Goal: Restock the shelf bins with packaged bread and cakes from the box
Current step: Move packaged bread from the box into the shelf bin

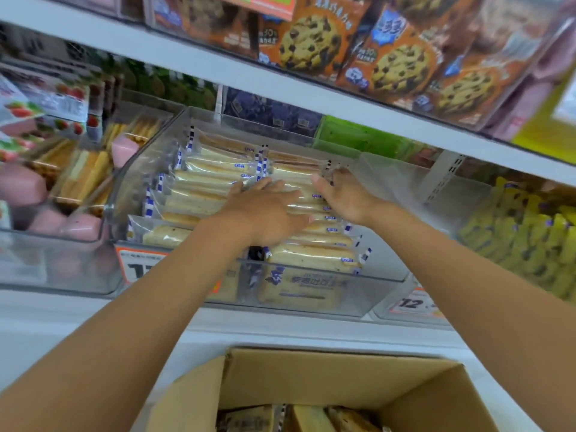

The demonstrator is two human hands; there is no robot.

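Note:
A clear plastic shelf bin [383,294] holds several packaged bread slices [205,176] in clear wrappers with blue-and-white edges, lined up in two rows. My left hand [265,210] lies flat on top of the packs near the middle of the bin, fingers straight. My right hand [343,194] reaches over the right row, its fingers curled around the far end of the packs there. Below, an open cardboard box [311,381] holds more wrapped bread [249,419] at its bottom.
To the left, a bin holds pink cakes [21,185] and layered sandwich cakes [84,176]. At the right sit yellow-wrapped cakes [530,238]. Cookie packs [311,42] fill the shelf above. Orange price tags [414,304] hang on the bin fronts. Right of the bread, the bin [399,194] looks bare.

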